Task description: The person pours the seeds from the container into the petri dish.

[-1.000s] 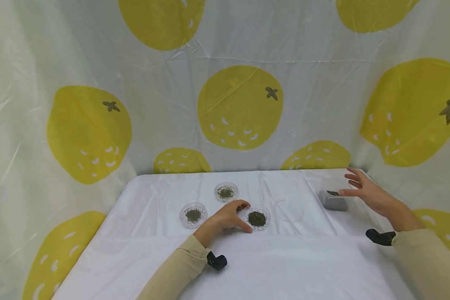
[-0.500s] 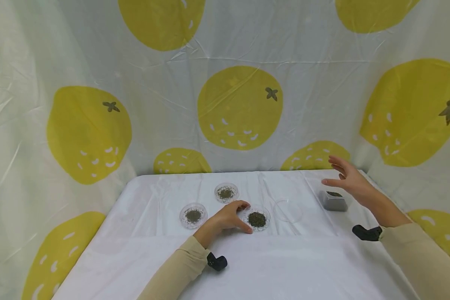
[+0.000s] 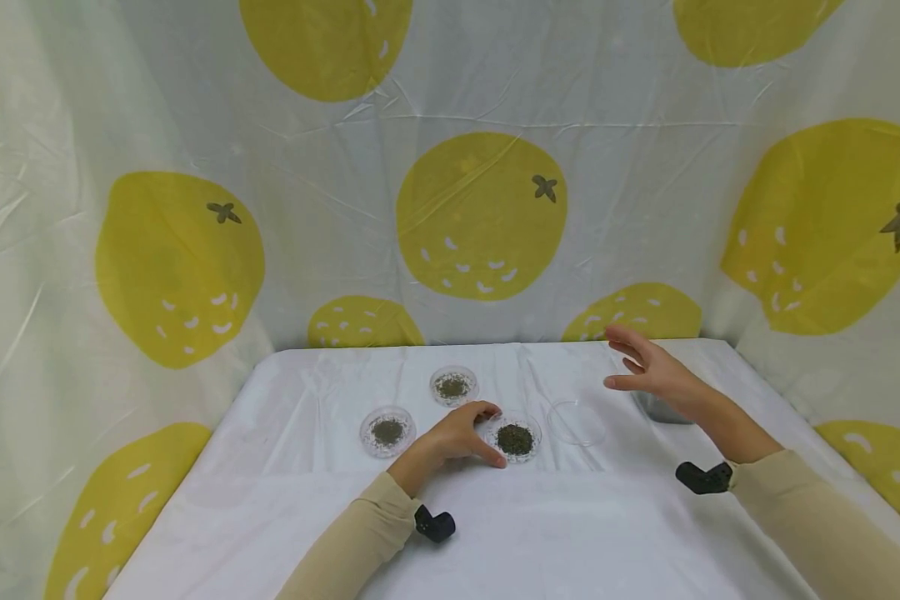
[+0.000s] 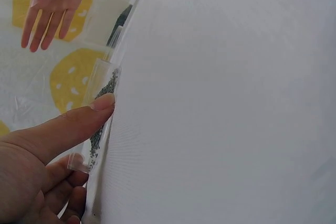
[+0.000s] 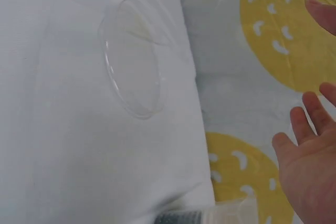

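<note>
My left hand (image 3: 453,433) holds a clear petri dish (image 3: 515,439) of dark green-brown flakes, thumb at the near side and fingers at the far left. In the left wrist view the thumb lies along the wall of this dish (image 4: 107,72), with the other fingertips at its opposite edge. Raised over the right half of the table, my right hand (image 3: 663,379) has its fingers spread loosely and holds nothing. Below and left of it lies an empty clear round lid (image 3: 576,425), seen larger in the right wrist view as a thin transparent disc (image 5: 131,66).
Two more petri dishes with flakes stand to the left, one at the back (image 3: 453,386) and one nearer (image 3: 387,432). A small plastic tub (image 3: 663,412) with dark contents is partly hidden behind my right forearm. A lemon-print curtain (image 3: 480,217) borders the white-covered table (image 3: 555,533).
My right hand has moved left, away from beside the plastic tub, lifting and then lowering a little toward the clear lid. The left hand and its petri dish stay in place.
</note>
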`<state>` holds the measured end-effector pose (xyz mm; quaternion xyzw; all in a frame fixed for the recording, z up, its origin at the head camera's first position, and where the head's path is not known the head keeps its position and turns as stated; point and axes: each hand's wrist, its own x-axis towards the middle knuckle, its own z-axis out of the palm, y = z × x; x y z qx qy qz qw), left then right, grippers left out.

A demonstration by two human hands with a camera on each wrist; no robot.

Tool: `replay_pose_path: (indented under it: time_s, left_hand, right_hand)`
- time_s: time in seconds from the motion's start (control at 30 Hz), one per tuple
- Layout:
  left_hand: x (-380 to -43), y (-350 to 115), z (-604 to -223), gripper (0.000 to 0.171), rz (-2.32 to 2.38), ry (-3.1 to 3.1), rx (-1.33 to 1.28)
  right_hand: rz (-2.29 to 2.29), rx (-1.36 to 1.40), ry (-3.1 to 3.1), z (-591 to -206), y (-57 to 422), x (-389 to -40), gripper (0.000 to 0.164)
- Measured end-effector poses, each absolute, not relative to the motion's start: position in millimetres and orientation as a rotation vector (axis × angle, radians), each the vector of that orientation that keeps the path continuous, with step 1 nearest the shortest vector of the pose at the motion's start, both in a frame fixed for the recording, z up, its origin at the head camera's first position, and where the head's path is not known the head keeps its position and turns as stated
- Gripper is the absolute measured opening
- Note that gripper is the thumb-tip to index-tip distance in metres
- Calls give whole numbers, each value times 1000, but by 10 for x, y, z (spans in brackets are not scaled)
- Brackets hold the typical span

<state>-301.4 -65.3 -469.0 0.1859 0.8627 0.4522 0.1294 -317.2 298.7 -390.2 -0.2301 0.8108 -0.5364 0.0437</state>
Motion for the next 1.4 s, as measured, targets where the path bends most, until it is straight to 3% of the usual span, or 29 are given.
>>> replay_pose_path:
  time_s: [0.57,1.2,1.4]
  left_hand:
    - [-3034,-661,-4712,83,1310,2515,534]
    - [-3023,-656,-4705,83,1298,2515,524]
    - [-3017,-644,-4687,83,1284,2522,510]
  right_hand:
    - [-1532,-752,2413,-4273,2834,-3150,90]
    - [-1195,-599,2523,-4580,2889,-3135,108]
    - [-1050,-674,2594,-4588,2849,-3166,109]
